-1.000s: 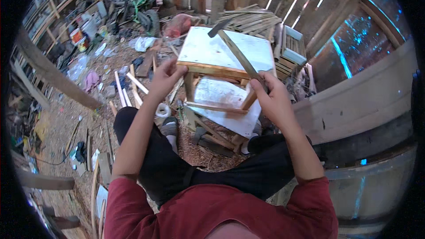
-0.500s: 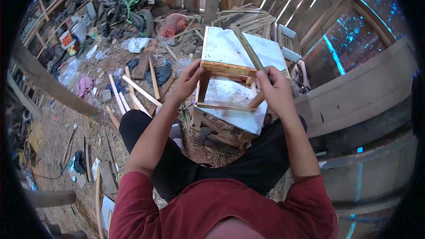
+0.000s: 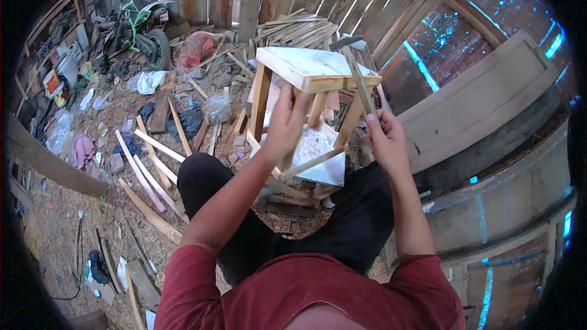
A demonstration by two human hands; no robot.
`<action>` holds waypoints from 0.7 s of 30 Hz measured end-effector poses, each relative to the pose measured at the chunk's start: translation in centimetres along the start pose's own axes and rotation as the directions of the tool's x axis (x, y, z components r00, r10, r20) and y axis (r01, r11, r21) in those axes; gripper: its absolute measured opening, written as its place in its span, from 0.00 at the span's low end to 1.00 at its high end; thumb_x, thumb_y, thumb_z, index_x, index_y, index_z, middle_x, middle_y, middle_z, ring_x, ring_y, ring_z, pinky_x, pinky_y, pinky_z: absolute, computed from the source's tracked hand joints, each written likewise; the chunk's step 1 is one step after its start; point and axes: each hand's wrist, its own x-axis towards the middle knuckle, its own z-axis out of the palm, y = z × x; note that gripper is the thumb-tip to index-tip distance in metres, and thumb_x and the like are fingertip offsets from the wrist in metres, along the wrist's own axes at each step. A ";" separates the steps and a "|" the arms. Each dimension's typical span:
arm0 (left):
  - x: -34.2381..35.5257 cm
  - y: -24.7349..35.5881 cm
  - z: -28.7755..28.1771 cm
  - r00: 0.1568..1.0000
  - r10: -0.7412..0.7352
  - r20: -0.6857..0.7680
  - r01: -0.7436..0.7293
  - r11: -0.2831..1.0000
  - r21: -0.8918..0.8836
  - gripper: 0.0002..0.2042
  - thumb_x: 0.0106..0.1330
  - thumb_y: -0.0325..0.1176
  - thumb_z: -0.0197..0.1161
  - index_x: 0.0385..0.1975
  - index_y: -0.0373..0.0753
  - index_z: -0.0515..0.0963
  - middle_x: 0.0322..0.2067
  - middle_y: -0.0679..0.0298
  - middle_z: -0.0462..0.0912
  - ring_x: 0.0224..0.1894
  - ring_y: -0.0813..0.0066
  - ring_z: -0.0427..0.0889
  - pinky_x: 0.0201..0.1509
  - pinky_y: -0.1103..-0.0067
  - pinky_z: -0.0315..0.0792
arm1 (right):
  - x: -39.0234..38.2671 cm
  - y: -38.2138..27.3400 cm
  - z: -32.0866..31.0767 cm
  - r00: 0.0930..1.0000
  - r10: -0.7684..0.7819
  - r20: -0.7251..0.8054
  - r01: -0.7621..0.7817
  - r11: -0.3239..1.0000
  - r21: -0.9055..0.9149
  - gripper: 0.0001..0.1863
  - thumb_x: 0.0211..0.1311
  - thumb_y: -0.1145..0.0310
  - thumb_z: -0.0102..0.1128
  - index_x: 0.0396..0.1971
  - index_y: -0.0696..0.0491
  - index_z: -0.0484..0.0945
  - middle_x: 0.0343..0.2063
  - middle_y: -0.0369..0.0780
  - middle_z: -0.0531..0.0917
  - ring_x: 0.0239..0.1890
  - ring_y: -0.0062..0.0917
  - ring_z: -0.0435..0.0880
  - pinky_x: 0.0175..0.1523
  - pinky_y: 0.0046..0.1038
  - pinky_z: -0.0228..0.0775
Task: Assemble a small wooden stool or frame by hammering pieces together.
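A small wooden stool [image 3: 315, 68] with a white top and pale wooden legs is in front of me, tilted, its top near corner toward me. My left hand [image 3: 285, 123] is closed around its near leg, just under the top. My right hand [image 3: 386, 134] grips the wooden handle of a hammer [image 3: 359, 78] on the stool's right side. The hammer points up and away, its dark head at the stool's far edge. Beneath the stool lies a white-topped work surface [image 3: 329, 170] between my knees, with scuffs and marks on it.
Loose wooden strips [image 3: 147, 174] lie on the littered dirt floor to the left. A green bike [image 3: 142, 27] and a red mesh bag [image 3: 197, 49] are farther back. Stacked slats [image 3: 293, 30] rest against the plank wall. Large boards [image 3: 483, 104] lean close on my right.
The stool has turned and tipped, so its top now sits higher with its legs below. My left hand has shifted from its left edge to the near leg. The hammer's head has come into sight.
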 end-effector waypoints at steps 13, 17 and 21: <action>1.6 2.4 7.3 0.986 0.166 -0.011 -0.166 0.984 -0.071 0.18 0.83 0.33 0.55 0.64 0.28 0.68 0.55 0.42 0.78 0.58 0.51 0.80 0.65 0.64 0.71 | 0.8 -3.7 -1.0 0.995 0.025 -0.092 -0.013 0.992 0.129 0.11 0.82 0.60 0.61 0.39 0.51 0.76 0.23 0.28 0.74 0.14 0.10 0.65 0.18 0.19 0.54; 1.5 2.8 7.9 0.988 0.151 -0.041 -0.149 0.988 0.034 0.17 0.83 0.33 0.56 0.63 0.28 0.69 0.53 0.44 0.79 0.57 0.53 0.80 0.66 0.64 0.70 | 0.9 -4.1 -1.8 0.997 0.043 -0.068 -0.029 0.981 0.192 0.12 0.82 0.59 0.61 0.38 0.49 0.75 0.23 0.28 0.73 0.13 0.10 0.66 0.17 0.18 0.54; 1.4 3.1 7.9 0.991 0.132 -0.025 -0.133 0.990 -0.045 0.17 0.83 0.33 0.55 0.63 0.29 0.69 0.56 0.44 0.79 0.61 0.53 0.78 0.69 0.65 0.68 | 1.8 -4.3 -2.1 0.998 0.038 -0.056 -0.029 0.987 0.155 0.13 0.82 0.58 0.61 0.37 0.49 0.74 0.23 0.28 0.73 0.13 0.10 0.66 0.17 0.18 0.54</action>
